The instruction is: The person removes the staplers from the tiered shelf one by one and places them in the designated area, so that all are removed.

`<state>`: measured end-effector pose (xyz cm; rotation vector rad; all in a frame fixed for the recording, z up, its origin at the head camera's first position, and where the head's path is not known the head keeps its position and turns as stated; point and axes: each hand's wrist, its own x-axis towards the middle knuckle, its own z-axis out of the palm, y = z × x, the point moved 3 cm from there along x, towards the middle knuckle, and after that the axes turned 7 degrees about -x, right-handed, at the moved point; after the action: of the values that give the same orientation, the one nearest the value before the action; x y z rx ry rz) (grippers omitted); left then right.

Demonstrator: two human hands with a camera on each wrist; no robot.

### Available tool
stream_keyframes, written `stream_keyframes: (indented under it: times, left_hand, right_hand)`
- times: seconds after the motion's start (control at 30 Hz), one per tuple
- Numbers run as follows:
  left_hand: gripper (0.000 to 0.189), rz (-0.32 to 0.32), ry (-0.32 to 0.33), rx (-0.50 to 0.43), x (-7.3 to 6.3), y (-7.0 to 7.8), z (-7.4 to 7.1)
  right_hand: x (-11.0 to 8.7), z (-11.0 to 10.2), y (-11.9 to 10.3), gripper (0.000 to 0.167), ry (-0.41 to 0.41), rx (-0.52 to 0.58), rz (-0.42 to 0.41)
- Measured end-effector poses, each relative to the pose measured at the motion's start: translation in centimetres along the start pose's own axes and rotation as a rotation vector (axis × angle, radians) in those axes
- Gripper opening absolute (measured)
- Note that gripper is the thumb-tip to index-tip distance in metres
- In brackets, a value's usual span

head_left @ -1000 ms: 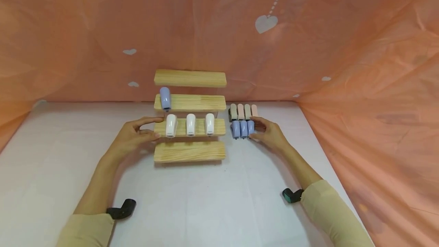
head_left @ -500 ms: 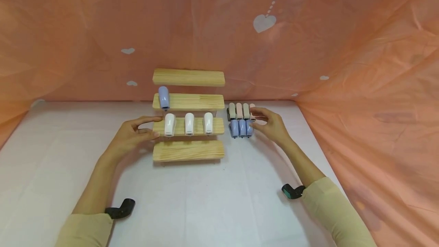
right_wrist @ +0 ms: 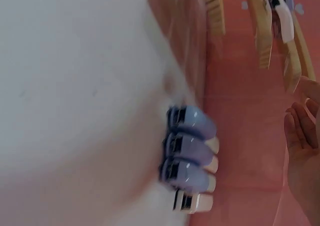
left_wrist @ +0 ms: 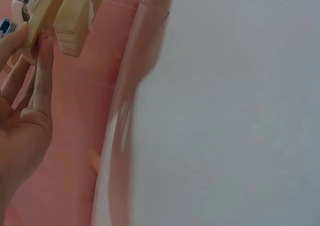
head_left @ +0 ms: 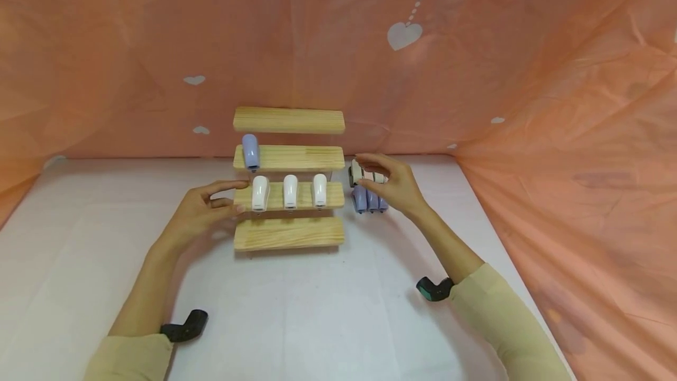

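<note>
My left hand (head_left: 198,210) pinches the left end of a wooden shelf board (head_left: 338,196) on a tiered rack; the left wrist view shows thumb and fingers at the board's end (left_wrist: 37,28). Three white mini staplers (head_left: 290,191) stand on that tier. One blue mini stapler (head_left: 251,151) is at the left of the tier above. My right hand (head_left: 399,187) hovers over the stapler group right of the rack, thumb and fingers apart, holding nothing visible. Below it sit three blue staplers (right_wrist: 187,148) in a front row, with beige and pink staplers (head_left: 357,174) behind, partly hidden by the hand.
The rack's top board (head_left: 288,120) and lowest board (head_left: 288,234) bear nothing. A white-covered table (head_left: 317,316) lies in front, and an orange-pink sheet with hearts (head_left: 296,28) hangs behind and along the right side.
My right hand has moved left and slightly back, from the right end of the stapler rows to over them. My left hand keeps its place on the shelf board.
</note>
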<state>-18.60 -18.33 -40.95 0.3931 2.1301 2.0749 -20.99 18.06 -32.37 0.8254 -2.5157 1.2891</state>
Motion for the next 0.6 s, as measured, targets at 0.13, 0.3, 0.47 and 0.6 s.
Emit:
stream_keyframes:
  times: [0.13, 0.3, 0.47, 0.6]
  left_hand:
    - [0.051, 0.012, -0.002, 0.006, 0.0, 0.1, 0.1]
    - [0.049, 0.022, 0.001, 0.006, 0.1, 0.2, -0.1]
    - [0.047, 0.026, -0.010, -0.010, 0.3, 0.2, -0.3]
    - [0.045, 0.047, -0.015, -0.011, 0.3, 0.2, -0.4]
  right_hand:
    - [0.8, 0.5, -1.1, 0.045, -0.007, -0.007, -0.041]
    - [1.9, 1.1, -2.2, 0.043, -0.007, -0.002, -0.094]
    - [3.0, 1.7, -3.2, 0.041, 0.000, 0.008, -0.161]
    - [4.3, 2.6, -1.9, 0.043, -0.003, 0.008, -0.176]
